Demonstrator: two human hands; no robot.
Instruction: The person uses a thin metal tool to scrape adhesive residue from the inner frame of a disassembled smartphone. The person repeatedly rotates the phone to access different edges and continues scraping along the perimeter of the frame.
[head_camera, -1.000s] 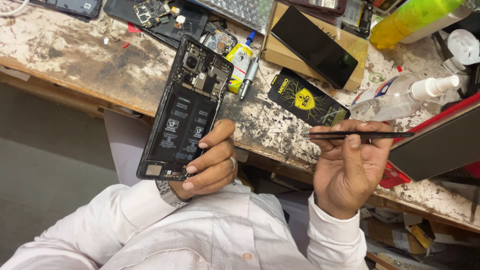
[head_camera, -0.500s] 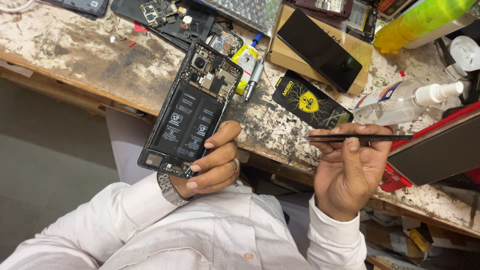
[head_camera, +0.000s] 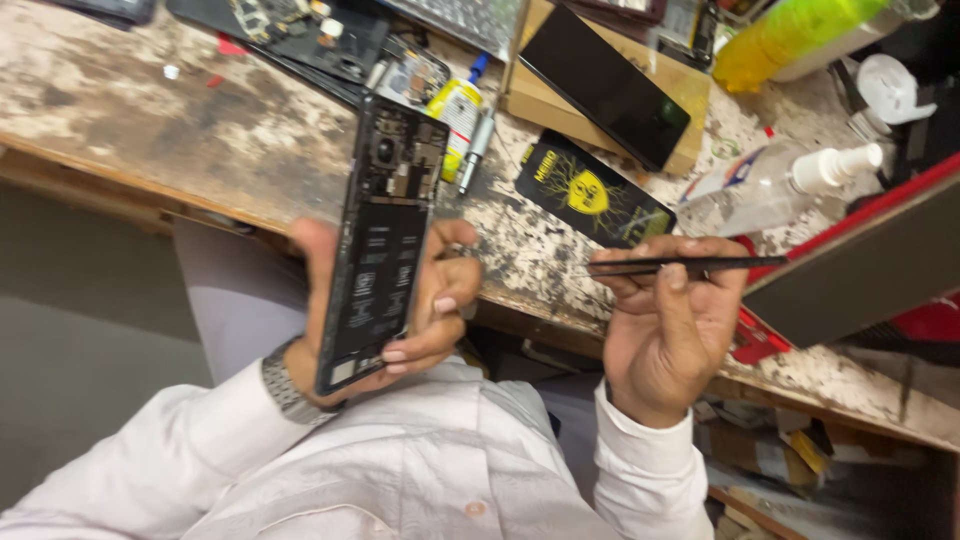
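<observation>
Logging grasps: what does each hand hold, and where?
Left hand grips the opened phone around its lower half. Right hand pinches black tweezers near their middle.

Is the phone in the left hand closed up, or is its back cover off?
Back cover off: the phone in the left hand shows bare battery and circuit boards.

opened phone (head_camera: 385, 240) tilted more upright in left hand (head_camera: 420, 310), lifted off bench edge

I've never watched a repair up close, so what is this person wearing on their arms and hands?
Both arms are in long white shirt sleeves with buttoned cuffs. The left hand has a metal-link wristwatch at the wrist and what looks like a ring on one finger. The right hand is bare, without gloves.
</observation>
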